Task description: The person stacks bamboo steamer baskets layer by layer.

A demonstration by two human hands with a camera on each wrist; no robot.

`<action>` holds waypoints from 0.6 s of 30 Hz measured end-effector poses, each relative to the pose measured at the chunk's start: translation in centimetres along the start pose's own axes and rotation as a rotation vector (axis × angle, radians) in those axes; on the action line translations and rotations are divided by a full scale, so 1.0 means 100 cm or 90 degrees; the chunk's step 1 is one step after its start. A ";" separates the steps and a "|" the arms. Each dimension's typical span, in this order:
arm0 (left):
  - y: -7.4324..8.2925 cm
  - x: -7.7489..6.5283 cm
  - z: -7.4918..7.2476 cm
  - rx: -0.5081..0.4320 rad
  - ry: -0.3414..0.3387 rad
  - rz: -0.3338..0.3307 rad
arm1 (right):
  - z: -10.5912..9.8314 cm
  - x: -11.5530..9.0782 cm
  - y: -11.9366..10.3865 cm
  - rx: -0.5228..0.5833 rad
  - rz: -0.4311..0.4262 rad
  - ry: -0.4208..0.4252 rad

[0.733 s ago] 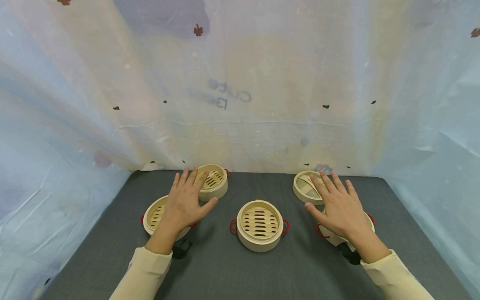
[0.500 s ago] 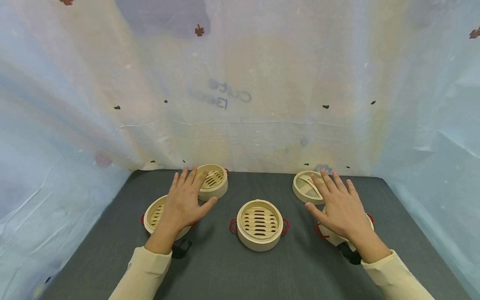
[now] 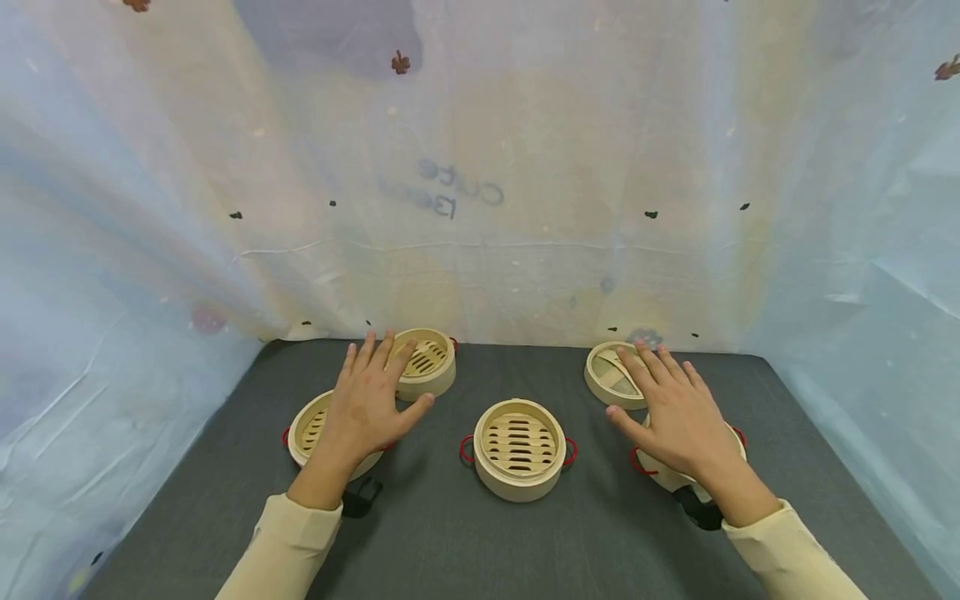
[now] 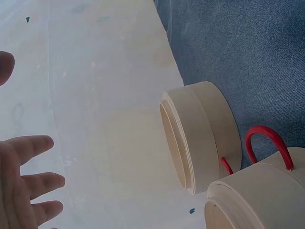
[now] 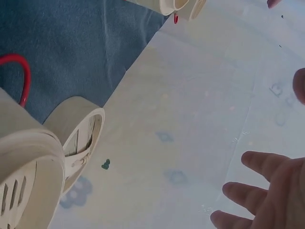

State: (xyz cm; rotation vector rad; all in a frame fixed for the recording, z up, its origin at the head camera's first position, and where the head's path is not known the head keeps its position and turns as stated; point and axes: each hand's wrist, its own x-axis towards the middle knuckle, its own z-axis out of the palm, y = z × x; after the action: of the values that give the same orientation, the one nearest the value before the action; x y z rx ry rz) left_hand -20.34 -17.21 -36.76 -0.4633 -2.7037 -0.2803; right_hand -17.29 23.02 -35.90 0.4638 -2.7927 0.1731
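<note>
My left hand (image 3: 367, 408) is held up with fingers straight and slightly spread, holding nothing. It hovers over the front left bamboo steamer (image 3: 309, 433) and hides part of it. Its fingertips overlap the back left steamer (image 3: 431, 383) in the head view. Straight fingers also show on my right hand (image 3: 678, 421), raised above the front right steamer (image 3: 660, 477) and covering most of it. Behind that hand lies a round bamboo lid (image 3: 603, 387) with a strip across its top. Between the hands stands the middle steamer (image 3: 519, 483), slatted inside, with red side handles.
Dark grey cloth covers the table (image 3: 480, 550). A pale printed plastic curtain (image 3: 525, 275) rises at its back edge, with more sheeting on both sides. Each wrist wears a black strap; the left strap (image 3: 362, 497) shows below the wrist.
The right hand's fingers have drawn slightly closer together and shifted a little left. The left hand stays nearly still, and the steamers and lid have not moved.
</note>
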 end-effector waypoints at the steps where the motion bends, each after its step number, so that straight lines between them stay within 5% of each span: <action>1: 0.000 0.000 0.000 0.000 0.002 0.001 | 0.000 0.000 0.000 0.013 -0.004 0.005; 10: 0.004 -0.003 -0.003 -0.007 0.046 0.030 | 0.004 -0.004 -0.001 0.216 -0.037 0.035; 18: 0.007 -0.007 -0.009 0.002 0.069 0.055 | 0.021 -0.012 -0.006 0.346 0.014 0.034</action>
State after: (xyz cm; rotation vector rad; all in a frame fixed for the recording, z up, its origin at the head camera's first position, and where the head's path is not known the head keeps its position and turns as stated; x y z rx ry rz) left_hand -19.18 -16.93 -36.13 -0.5458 -2.5713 -0.2692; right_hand -16.55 22.47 -38.22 0.5372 -2.6725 0.9455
